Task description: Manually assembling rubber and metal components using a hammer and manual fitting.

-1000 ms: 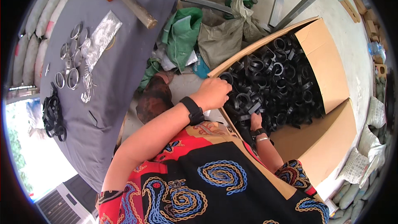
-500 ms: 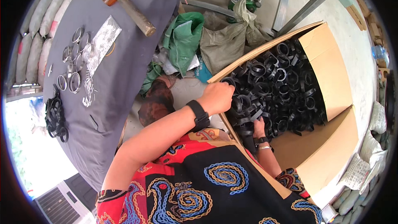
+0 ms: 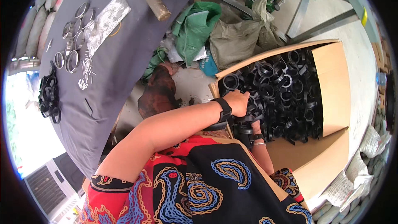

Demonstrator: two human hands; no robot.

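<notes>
Both left hand (image 3: 237,103) and right hand (image 3: 256,127) were at the black rings (image 3: 286,95) heaped in the open carton (image 3: 333,95). Left fingers looked bent, right ones mostly hidden; could not tell what either gripped. Gentle teasing apart seemed wiser than tugging.

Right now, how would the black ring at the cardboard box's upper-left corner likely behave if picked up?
The black ring is probably stiff, since it holds a round outline. Its open centre and narrow band suggest it is light for its size. It might snag on the neighbouring black rings, since they lie heaped beside it in the cardboard box.
</notes>
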